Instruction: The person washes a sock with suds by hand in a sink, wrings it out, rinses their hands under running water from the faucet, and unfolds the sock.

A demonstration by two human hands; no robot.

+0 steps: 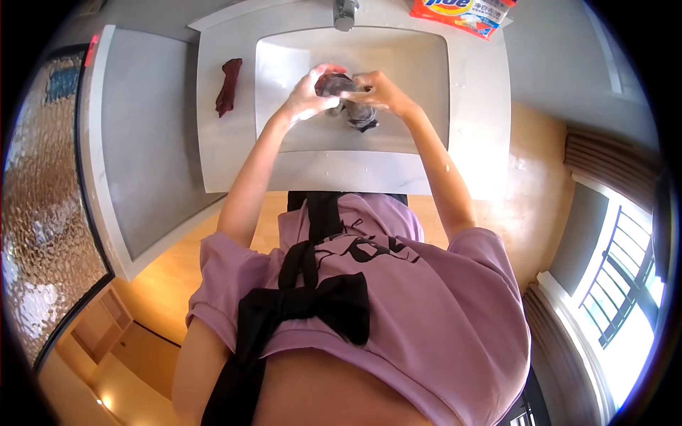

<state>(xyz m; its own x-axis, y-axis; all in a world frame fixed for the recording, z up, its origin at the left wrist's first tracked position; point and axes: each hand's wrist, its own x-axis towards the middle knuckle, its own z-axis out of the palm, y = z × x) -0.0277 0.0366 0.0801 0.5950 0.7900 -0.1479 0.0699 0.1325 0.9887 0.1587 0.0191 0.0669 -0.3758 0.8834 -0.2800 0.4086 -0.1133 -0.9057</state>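
Over the sink (419, 71), the left hand (310, 94) and right hand (381, 91) pinch a gray cloth (339, 85). This looks like scrubbing; more scrubbing likely needs both grips tight.

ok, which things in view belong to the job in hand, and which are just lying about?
In the job:
- gray cloth, between left hand and right hand
- sink, below them

Lying about, untouched:
- maroon cloth, left counter; possibly related
- orange detergent bag, far right corner; probably related, given suds on the left hand
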